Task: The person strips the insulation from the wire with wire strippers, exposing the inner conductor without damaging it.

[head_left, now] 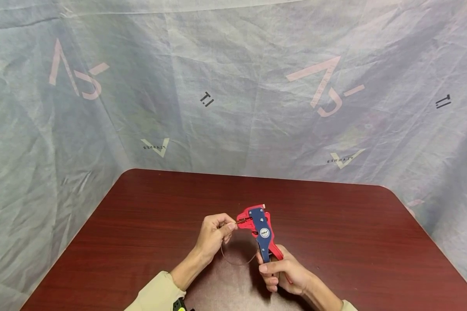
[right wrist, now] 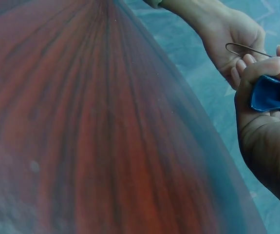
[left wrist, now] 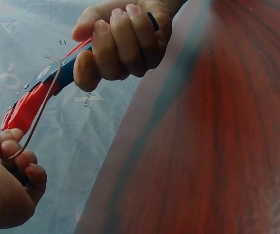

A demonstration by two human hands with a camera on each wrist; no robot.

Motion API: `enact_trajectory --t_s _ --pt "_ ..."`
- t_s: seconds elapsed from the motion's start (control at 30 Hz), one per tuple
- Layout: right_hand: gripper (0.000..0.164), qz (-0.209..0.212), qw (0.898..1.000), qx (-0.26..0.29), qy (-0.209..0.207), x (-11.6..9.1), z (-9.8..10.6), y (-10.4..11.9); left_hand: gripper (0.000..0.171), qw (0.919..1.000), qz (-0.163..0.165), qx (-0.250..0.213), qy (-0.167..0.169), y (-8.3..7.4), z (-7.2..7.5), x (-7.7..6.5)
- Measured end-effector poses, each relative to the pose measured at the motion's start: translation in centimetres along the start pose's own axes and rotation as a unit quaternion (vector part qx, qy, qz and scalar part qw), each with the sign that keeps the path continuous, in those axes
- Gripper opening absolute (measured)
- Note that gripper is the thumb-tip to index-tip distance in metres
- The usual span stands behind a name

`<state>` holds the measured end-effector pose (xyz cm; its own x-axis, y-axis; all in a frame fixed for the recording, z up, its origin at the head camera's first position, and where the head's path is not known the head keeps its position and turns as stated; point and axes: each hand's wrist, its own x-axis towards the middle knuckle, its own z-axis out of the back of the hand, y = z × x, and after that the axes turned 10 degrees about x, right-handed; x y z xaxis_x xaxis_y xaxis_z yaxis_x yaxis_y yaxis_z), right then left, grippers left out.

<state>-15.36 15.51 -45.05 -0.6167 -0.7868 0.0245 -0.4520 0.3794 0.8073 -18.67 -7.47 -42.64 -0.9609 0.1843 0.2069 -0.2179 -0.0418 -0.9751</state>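
Note:
My right hand (head_left: 286, 270) grips the handles of a red and blue wire stripper (head_left: 263, 233), held tilted above the table with its head up and to the left. Beside that head, my left hand (head_left: 214, 235) pinches a thin brown wire (head_left: 237, 264) between thumb and fingertips. One end of the wire reaches into the tool's red jaws; the rest loops down below the left hand. In the left wrist view the wire (left wrist: 46, 100) passes in front of the red head (left wrist: 30, 106). The right wrist view shows a blue handle end (right wrist: 271, 95) in the right palm.
A dark red wood-grain table (head_left: 159, 203) lies under both hands. Grey printed cloth (head_left: 225, 86) hangs behind it and along its sides. A dark band with a bright green spot (head_left: 181, 306) is near the left sleeve (head_left: 157, 293).

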Motion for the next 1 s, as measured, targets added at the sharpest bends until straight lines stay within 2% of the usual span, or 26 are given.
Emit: enact_trajectory --t_s 0.1,0.27,0.33,0.53,0.73,1.0 --pt "0.024 0.006 1.0 0.012 0.009 -0.1 0.4 0.2 0.02 1.0 -0.001 -0.004 -0.002 0.3 0.3 0.1" --pt "0.03 0.04 0.997 0.065 0.012 -0.8 1.7 1.1 0.016 0.9989 0.004 -0.009 -0.046 1.0 1.5 0.4" --pt "0.031 0.038 0.997 0.07 0.009 -0.9 2.0 1.4 0.015 0.9985 0.004 -0.007 -0.055 1.2 1.9 0.6" --pt "0.03 0.004 0.998 0.061 0.015 -0.7 2.2 1.5 0.017 0.9988 0.002 -0.006 -0.048 1.5 2.3 1.0" --pt "0.032 0.005 0.998 0.057 0.021 -0.9 2.8 2.0 0.019 0.9977 0.027 -0.004 -0.062 1.5 2.4 1.3" --pt "0.039 0.015 0.998 0.053 0.016 -1.7 4.1 2.8 0.017 0.9964 0.047 0.037 -0.061 1.8 2.7 1.5"
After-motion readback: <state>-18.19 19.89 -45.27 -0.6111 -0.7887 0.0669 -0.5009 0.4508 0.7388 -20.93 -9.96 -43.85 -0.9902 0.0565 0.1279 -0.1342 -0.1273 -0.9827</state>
